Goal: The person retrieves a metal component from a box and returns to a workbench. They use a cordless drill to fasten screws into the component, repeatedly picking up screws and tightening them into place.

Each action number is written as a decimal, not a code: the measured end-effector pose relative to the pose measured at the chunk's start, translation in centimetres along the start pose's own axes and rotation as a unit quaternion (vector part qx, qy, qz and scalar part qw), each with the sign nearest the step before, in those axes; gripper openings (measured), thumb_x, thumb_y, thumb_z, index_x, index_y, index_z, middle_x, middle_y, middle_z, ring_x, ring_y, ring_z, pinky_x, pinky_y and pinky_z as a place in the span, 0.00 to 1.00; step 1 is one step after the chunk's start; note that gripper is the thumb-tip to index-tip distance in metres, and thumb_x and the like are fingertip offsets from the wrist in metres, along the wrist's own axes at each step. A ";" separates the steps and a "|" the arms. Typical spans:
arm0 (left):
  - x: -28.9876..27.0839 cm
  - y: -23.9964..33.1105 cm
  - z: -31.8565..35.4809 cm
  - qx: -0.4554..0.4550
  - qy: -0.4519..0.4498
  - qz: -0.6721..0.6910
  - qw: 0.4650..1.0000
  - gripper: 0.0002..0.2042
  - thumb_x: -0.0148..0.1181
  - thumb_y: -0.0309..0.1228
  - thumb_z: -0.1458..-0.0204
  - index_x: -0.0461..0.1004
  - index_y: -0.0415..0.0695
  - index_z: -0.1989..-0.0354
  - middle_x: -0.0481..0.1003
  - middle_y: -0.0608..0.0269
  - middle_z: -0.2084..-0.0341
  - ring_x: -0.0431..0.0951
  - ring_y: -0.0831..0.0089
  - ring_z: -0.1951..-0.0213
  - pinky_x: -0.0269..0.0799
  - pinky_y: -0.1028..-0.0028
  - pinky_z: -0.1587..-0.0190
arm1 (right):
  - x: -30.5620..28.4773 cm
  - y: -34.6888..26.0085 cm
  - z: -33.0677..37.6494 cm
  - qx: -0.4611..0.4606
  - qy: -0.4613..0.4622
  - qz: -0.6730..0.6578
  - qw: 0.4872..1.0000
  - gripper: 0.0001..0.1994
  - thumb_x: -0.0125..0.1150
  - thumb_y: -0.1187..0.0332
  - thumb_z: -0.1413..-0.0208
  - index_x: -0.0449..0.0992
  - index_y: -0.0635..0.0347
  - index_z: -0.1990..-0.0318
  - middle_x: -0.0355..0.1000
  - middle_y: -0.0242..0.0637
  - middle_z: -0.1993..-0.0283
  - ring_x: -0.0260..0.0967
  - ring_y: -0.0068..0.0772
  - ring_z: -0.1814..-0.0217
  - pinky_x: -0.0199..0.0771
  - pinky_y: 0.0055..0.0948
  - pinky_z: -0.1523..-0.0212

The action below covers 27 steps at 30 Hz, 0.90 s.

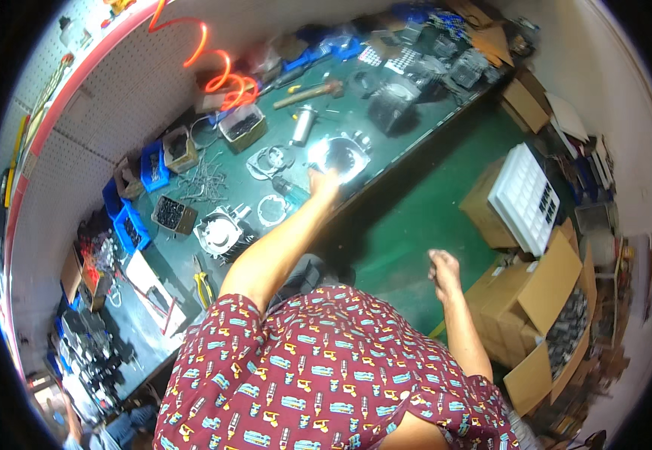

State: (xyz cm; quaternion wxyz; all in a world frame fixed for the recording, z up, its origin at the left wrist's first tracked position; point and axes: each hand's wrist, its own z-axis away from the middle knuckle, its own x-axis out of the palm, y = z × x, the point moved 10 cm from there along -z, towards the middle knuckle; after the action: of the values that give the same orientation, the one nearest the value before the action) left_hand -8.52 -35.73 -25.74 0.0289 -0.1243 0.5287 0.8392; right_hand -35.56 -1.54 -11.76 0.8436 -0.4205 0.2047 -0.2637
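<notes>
My left hand reaches across to the bench's front edge. Its fingers close on the near rim of a shiny round metal housing, where glare washes out part of the grip. Left of that hand lie a pale metal bracket, a teal-bodied tool and a thin ring-shaped plate. Beyond the housing, a silver cylinder rests on the bench. Out over the green floor, my right hand hangs with its fingers curled; whatever may be inside it is hidden.
A hammer lies near a coiled orange hose. Closer to me are a motor-like part and yellow-handled pliers. Parts bins line the wall. At right stand an open carton and white trays. A person is at lower left.
</notes>
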 end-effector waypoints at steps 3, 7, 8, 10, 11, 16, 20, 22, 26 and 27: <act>1.4 2.3 1.6 -0.034 0.025 -0.044 0.998 0.29 0.58 0.36 0.49 0.59 0.37 0.41 0.74 0.42 0.56 0.78 0.53 0.56 0.75 0.59 0.56 | 2.5 -4.2 -6.2 -0.018 -0.030 0.046 0.998 0.09 0.61 0.65 0.39 0.78 0.62 0.60 0.63 0.22 0.76 0.55 0.14 0.79 0.59 0.20 0.78; 0.9 3.6 2.6 -0.094 0.021 -0.011 0.995 0.41 0.63 0.40 0.51 0.51 0.39 0.30 0.73 0.42 0.49 0.77 0.52 0.53 0.76 0.59 0.58 | 9.1 -9.5 -12.1 -0.063 -0.062 0.146 0.985 0.10 0.65 0.62 0.42 0.81 0.59 0.60 0.69 0.23 0.75 0.60 0.15 0.77 0.62 0.21 0.77; 0.8 3.1 2.1 -0.118 0.016 0.046 0.992 0.42 0.63 0.41 0.51 0.50 0.41 0.30 0.73 0.46 0.51 0.77 0.55 0.57 0.78 0.61 0.66 | 11.1 -10.7 -13.2 -0.067 -0.069 0.135 0.986 0.11 0.66 0.61 0.43 0.81 0.59 0.59 0.70 0.23 0.74 0.61 0.15 0.77 0.62 0.21 0.77; 0.8 1.3 0.7 -0.077 -0.005 0.036 0.996 0.42 0.63 0.41 0.50 0.48 0.46 0.29 0.72 0.52 0.53 0.75 0.63 0.63 0.73 0.69 0.77 | 15.4 -13.0 -15.6 -0.087 -0.104 0.161 0.978 0.14 0.66 0.58 0.42 0.80 0.59 0.58 0.70 0.25 0.73 0.61 0.16 0.77 0.62 0.21 0.78; 1.1 4.5 4.3 -0.183 -0.052 0.060 0.980 0.40 0.62 0.46 0.48 0.51 0.48 0.29 0.71 0.55 0.53 0.74 0.65 0.64 0.73 0.69 0.73 | 16.0 -13.4 -16.9 -0.078 -0.095 0.162 0.979 0.14 0.65 0.57 0.42 0.80 0.59 0.57 0.70 0.25 0.73 0.61 0.15 0.78 0.61 0.21 0.79; -5.1 1.8 3.0 -0.094 0.022 0.021 0.995 0.30 0.56 0.48 0.40 0.64 0.42 0.35 0.74 0.54 0.51 0.74 0.67 0.55 0.74 0.71 0.64 | 22.8 -15.4 -20.7 -0.073 -0.166 0.179 0.967 0.17 0.63 0.52 0.40 0.78 0.59 0.61 0.67 0.25 0.76 0.58 0.17 0.80 0.59 0.22 0.81; -13.1 0.8 2.0 0.138 0.152 -0.298 0.932 0.23 0.59 0.24 0.48 0.70 0.42 0.41 0.73 0.44 0.53 0.74 0.50 0.52 0.71 0.59 0.49 | 23.4 -14.6 -22.7 -0.013 -0.183 0.146 0.972 0.16 0.61 0.53 0.38 0.75 0.56 0.69 0.59 0.22 0.80 0.55 0.15 0.81 0.57 0.20 0.80; -14.3 -1.0 0.9 0.033 0.145 -0.392 0.908 0.25 0.59 0.22 0.51 0.70 0.43 0.41 0.68 0.44 0.51 0.68 0.44 0.46 0.68 0.55 0.44 | 23.2 -14.1 -24.0 0.006 -0.195 0.109 0.975 0.17 0.59 0.53 0.36 0.76 0.58 0.66 0.58 0.21 0.79 0.54 0.14 0.80 0.56 0.19 0.81; -15.9 -4.8 -0.5 0.009 0.223 -0.456 0.861 0.23 0.61 0.25 0.49 0.70 0.43 0.42 0.68 0.47 0.50 0.69 0.47 0.46 0.70 0.54 0.44 | 22.4 -14.3 -25.0 0.046 -0.244 0.129 0.960 0.16 0.59 0.53 0.36 0.76 0.59 0.65 0.58 0.21 0.78 0.54 0.13 0.79 0.56 0.18 0.80; -15.5 -4.8 -0.7 -0.001 0.217 -0.466 0.858 0.17 0.56 0.24 0.47 0.72 0.42 0.47 0.69 0.47 0.50 0.69 0.47 0.46 0.70 0.53 0.46 | 22.1 -14.9 -25.3 0.050 -0.255 0.137 0.956 0.16 0.59 0.54 0.36 0.76 0.59 0.65 0.58 0.21 0.78 0.53 0.13 0.79 0.56 0.18 0.80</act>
State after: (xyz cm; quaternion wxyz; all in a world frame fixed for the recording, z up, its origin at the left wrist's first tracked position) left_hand 7.47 -32.97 -26.53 0.3010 -0.5350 0.4006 0.6802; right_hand -36.81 -37.97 -16.54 0.9157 -0.3992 0.0247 -0.0396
